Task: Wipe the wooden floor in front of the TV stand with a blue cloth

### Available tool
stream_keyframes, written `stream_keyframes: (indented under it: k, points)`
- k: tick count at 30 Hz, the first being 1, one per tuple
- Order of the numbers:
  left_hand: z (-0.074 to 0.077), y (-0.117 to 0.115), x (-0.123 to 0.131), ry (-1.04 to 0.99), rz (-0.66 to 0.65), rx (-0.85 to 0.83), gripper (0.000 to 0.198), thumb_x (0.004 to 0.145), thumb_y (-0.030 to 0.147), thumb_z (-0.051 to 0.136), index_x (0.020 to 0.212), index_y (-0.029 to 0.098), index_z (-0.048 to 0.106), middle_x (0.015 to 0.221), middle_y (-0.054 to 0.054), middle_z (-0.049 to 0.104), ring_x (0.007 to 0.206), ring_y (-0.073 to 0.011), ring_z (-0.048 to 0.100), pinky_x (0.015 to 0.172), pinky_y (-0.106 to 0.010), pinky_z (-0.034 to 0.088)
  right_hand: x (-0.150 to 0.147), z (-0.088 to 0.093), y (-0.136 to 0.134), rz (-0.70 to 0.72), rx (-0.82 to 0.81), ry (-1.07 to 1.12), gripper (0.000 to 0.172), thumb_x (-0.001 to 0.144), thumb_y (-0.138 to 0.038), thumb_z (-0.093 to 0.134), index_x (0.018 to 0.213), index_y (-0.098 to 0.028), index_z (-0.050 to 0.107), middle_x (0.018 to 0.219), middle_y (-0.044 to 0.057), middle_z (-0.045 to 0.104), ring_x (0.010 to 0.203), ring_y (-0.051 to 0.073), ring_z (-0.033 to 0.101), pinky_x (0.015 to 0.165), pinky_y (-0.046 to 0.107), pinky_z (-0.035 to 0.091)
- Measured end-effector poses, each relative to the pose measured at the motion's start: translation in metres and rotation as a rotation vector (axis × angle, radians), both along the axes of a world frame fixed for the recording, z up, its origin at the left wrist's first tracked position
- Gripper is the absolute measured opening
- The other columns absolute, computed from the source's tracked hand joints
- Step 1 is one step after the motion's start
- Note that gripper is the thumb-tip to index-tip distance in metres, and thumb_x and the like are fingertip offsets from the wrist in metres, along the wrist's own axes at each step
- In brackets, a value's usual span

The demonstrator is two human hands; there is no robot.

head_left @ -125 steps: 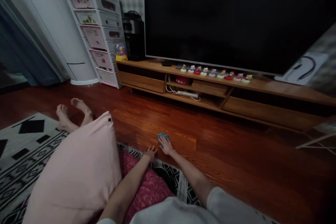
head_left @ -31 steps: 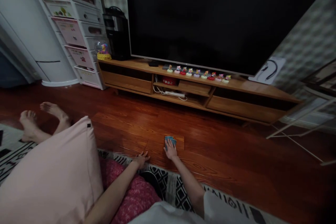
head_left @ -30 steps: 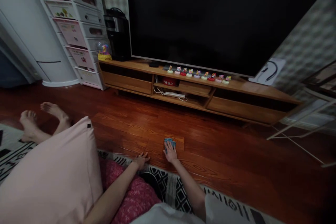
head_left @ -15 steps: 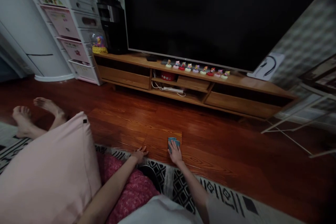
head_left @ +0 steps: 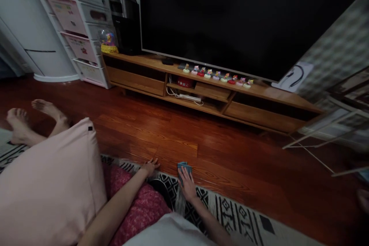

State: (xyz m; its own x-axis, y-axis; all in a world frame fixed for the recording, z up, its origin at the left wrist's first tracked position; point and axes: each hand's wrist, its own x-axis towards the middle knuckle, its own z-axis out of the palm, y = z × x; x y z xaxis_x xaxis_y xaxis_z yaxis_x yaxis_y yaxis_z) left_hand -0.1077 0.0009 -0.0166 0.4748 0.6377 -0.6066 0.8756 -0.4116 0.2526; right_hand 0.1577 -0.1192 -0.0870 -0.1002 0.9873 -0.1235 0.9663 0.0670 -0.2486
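My right hand (head_left: 187, 184) lies flat, fingers stretched out, pressing a small blue cloth (head_left: 184, 168) onto the reddish wooden floor (head_left: 236, 161) right at the edge of the patterned rug (head_left: 230, 215). Only the cloth's far end shows past my fingertips. My left hand (head_left: 149, 167) rests open, fingers spread, on the floor at the rug's edge, a short way left of the cloth. A large pink cushion (head_left: 49, 184) and a red-pink blanket (head_left: 138, 211) lie over my lap.
A long wooden TV stand (head_left: 216, 92) carries a big dark screen (head_left: 230, 19) and a row of small figurines (head_left: 217, 75). White plastic drawers (head_left: 77, 27) stand at the left. Someone's bare feet (head_left: 29, 119) lie on the floor beyond the cushion. A white wire frame (head_left: 323, 146) is at the right.
My right hand has slid the blue cloth back toward me, from the open floor to the rug's edge. My left hand stays planted in place. The view has shifted slightly.
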Motion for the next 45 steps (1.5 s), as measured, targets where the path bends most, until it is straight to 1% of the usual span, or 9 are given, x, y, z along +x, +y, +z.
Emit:
stream_keyframes:
  k: [11, 14, 19, 22, 29, 33, 39, 42, 45]
  points:
    - [0.006, 0.000, -0.001, 0.055, -0.036, 0.013, 0.077, 0.082, 0.023, 0.055, 0.156, 0.032, 0.033, 0.169, -0.006, 0.011, 0.153, -0.0333, 0.014, 0.118, -0.061, 0.026, 0.051, 0.034, 0.102, -0.381, -0.067, -0.118, 0.059, 0.103, -0.039, 0.023, 0.160, -0.027, 0.018, 0.168, 0.004, 0.016, 0.154, 0.019, 0.013, 0.122, 0.046, 0.015]
    - [0.006, -0.001, -0.001, 0.056, -0.035, 0.016, 0.077, 0.083, 0.022, 0.054, 0.156, 0.032, 0.033, 0.168, -0.007, 0.012, 0.153, -0.0347, 0.015, 0.116, -0.064, 0.027, 0.033, 0.018, 0.087, -0.306, -0.030, -0.102, 0.059, 0.102, -0.038, 0.027, 0.160, -0.026, 0.022, 0.168, 0.004, 0.016, 0.154, 0.020, 0.013, 0.122, 0.047, 0.016]
    - [0.006, -0.002, -0.001, 0.037, -0.021, 0.008, 0.075, 0.084, 0.025, 0.056, 0.155, 0.036, 0.034, 0.169, -0.004, 0.011, 0.154, -0.0336, 0.013, 0.118, -0.062, 0.027, 0.007, -0.022, 0.011, -0.069, 0.109, -0.038, 0.059, 0.101, -0.041, 0.032, 0.159, -0.030, 0.026, 0.167, 0.002, 0.020, 0.154, 0.020, 0.014, 0.123, 0.045, 0.019]
    - [0.009, -0.002, 0.000, 0.040, -0.022, -0.003, 0.076, 0.084, 0.025, 0.056, 0.156, 0.033, 0.032, 0.169, -0.005, 0.010, 0.154, -0.0341, 0.011, 0.118, -0.062, 0.025, 0.013, -0.027, -0.007, -0.034, 0.119, -0.010, 0.057, 0.103, -0.042, 0.029, 0.158, -0.032, 0.027, 0.166, 0.001, 0.023, 0.154, 0.019, 0.017, 0.123, 0.044, 0.019]
    - [0.007, -0.002, -0.001, 0.065, -0.044, 0.019, 0.078, 0.082, 0.023, 0.054, 0.156, 0.031, 0.032, 0.169, -0.006, 0.010, 0.153, -0.0353, 0.013, 0.117, -0.063, 0.027, 0.071, 0.010, 0.086, -0.365, 0.016, -0.086, 0.059, 0.102, -0.038, 0.026, 0.160, -0.027, 0.023, 0.168, 0.004, 0.017, 0.154, 0.019, 0.014, 0.122, 0.046, 0.016]
    - [0.004, 0.000, -0.003, 0.057, -0.043, 0.028, 0.079, 0.081, 0.024, 0.056, 0.156, 0.034, 0.032, 0.169, -0.005, 0.011, 0.153, -0.0344, 0.014, 0.117, -0.062, 0.027, 0.069, 0.020, 0.114, -0.431, -0.012, -0.074, 0.060, 0.102, -0.040, 0.026, 0.160, -0.025, 0.024, 0.167, 0.007, 0.019, 0.154, 0.023, 0.017, 0.121, 0.050, 0.019]
    - [0.007, -0.002, -0.001, 0.057, -0.033, 0.016, 0.076, 0.083, 0.023, 0.056, 0.156, 0.032, 0.033, 0.169, -0.006, 0.011, 0.153, -0.0345, 0.013, 0.118, -0.062, 0.026, 0.029, -0.016, 0.036, -0.091, 0.108, 0.000, 0.058, 0.101, -0.044, 0.032, 0.158, -0.032, 0.029, 0.166, 0.002, 0.025, 0.153, 0.020, 0.018, 0.122, 0.046, 0.021]
    - [0.009, -0.003, 0.000, 0.046, -0.031, 0.013, 0.076, 0.084, 0.023, 0.057, 0.155, 0.033, 0.034, 0.169, -0.006, 0.012, 0.153, -0.0351, 0.012, 0.118, -0.064, 0.025, 0.052, -0.027, -0.011, -0.066, 0.123, 0.021, 0.058, 0.102, -0.049, 0.028, 0.157, -0.034, 0.030, 0.166, 0.000, 0.027, 0.153, 0.019, 0.019, 0.122, 0.044, 0.022]
    - [0.010, -0.003, 0.000, 0.058, -0.027, 0.001, 0.075, 0.085, 0.023, 0.056, 0.156, 0.033, 0.033, 0.169, -0.006, 0.010, 0.154, -0.0348, 0.011, 0.118, -0.063, 0.024, 0.104, -0.020, -0.024, -0.232, 0.096, -0.023, 0.059, 0.101, -0.047, 0.023, 0.157, -0.029, 0.032, 0.166, 0.002, 0.027, 0.153, 0.019, 0.019, 0.122, 0.044, 0.022]
